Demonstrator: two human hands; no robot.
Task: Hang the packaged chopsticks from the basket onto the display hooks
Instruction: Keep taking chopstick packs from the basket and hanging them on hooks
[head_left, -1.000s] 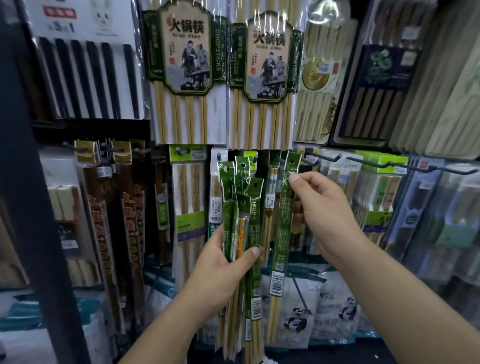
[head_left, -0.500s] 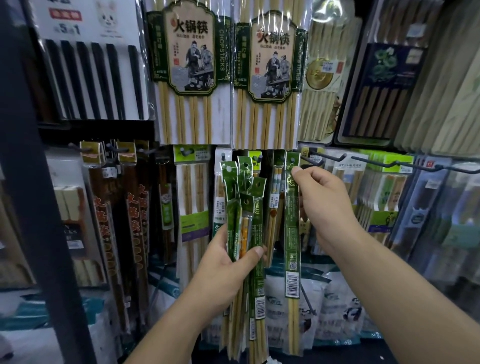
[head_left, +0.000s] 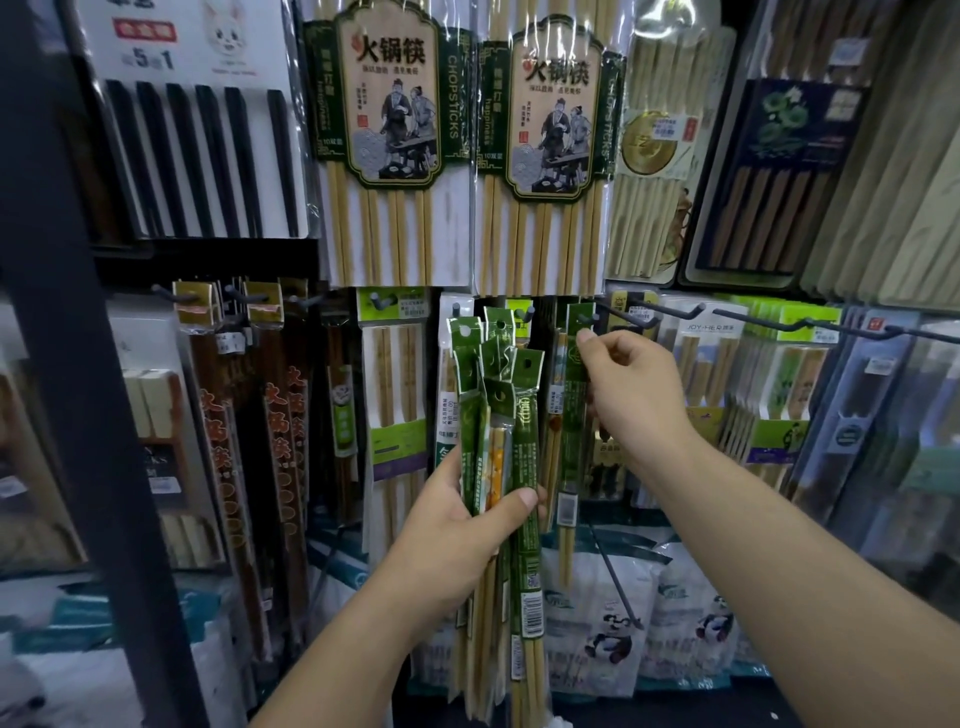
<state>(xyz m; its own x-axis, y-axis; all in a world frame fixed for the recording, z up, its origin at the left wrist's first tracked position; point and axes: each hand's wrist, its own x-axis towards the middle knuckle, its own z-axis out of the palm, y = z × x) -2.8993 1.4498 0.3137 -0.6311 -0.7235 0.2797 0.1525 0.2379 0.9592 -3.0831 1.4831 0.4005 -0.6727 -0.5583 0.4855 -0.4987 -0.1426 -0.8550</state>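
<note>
My left hand grips a bundle of several green chopstick packs, held upright in front of the display wall. My right hand pinches the top of a single green pack with thumb and forefinger. That pack's hole sits at the tip of a black display hook, and the pack hangs straight down. The basket is out of view.
Large hot-pot chopstick packs hang above. Dark red packs hang at left behind a black rack post. More black hooks stick out at right over boxed sets. Panda-printed bags sit below.
My right hand lifted the single pack and moved it right, bringing its top hole onto the hook tip. The pack now hangs vertical. My left hand stayed put with the bundle.
</note>
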